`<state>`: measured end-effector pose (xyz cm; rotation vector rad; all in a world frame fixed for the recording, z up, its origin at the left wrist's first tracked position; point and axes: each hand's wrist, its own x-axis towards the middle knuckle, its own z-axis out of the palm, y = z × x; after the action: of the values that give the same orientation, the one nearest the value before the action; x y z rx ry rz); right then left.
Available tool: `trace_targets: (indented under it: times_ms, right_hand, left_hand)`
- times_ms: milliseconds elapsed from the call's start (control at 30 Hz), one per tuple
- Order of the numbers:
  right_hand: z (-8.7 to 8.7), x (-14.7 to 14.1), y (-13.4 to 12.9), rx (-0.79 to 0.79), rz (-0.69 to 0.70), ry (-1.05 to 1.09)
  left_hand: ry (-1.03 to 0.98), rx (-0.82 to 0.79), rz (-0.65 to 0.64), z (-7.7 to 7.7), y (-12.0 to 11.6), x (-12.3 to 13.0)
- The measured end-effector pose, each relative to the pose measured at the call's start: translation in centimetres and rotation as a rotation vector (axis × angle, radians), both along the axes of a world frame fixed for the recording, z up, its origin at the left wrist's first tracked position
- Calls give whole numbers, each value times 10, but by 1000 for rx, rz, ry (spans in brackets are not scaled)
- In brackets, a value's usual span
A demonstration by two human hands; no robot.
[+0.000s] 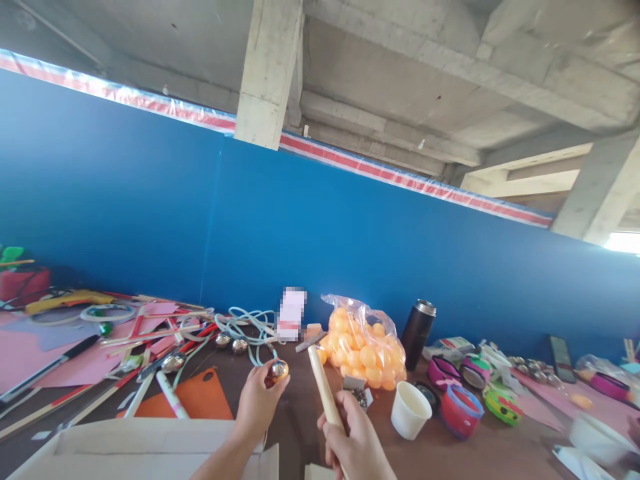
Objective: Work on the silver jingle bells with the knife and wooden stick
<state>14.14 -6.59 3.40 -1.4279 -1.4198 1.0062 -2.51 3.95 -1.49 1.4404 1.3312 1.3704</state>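
nearest you: a pale board [140, 453] at the lower left, on the tabletop [445, 460]. your right hand [357, 440] has its grip wrapped around a wooden stick [323, 380], fingers curled in on it. stick is tilted, far end up and leaning left.

your left hand [257, 400] is left of the stick. grip there is pinched down to ball width, thumb and fingertips on a shiny metal ball [280, 369]. ball and stick are apart. a pale blue cord [250, 320] comes in behind the ball; can't tell from here if it's attached.

left of your left hand you've got an orange sheet [210, 400] with a white marker [171, 395] lying over it. right of your right hand, a white cup [411, 410] standing upright, red pouch [461, 410] beside it.

further out: two more metal balls [239, 345] next to the cord, clear bag of orange balls [365, 353] beyond the stick, black bottle [419, 337] just right of the bag. dark phone [562, 359] over at far right.

backdrop: blue panel [325, 227], concrete pillar [267, 73] rising beyond it.
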Motion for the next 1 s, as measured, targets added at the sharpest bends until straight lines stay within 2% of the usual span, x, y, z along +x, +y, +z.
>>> trace_targets:
  times_ms: [100, 267, 367, 567, 700, 867, 1000]
  right_hand:
    - [-2, -2, 0, 23, 18, -33]
    - [-9, -5, 0, 141, 22, -234]
    - [-5, -6, -2, 192, 12, -252]
    - [-1, -6, -4, 192, 14, -299]
    - [-4, -5, -3, 170, 7, -247]
    - [-5, -5, -3, 110, 41, -201]
    - [-3, -6, -4, 107, 4, -151]
  left_hand:
    - [-6, 8, 5, -1, 1, 0]
    - [36, -23, 4, 0, 0, -1]
    - [28, -8, 8, -1, 1, -2]
    - [30, -41, -3, 4, -2, -2]
    - [20, -24, 4, 6, -3, -2]
    - [14, -23, 11, -1, 1, -1]
    - [5, 2, 16, -5, 3, -1]
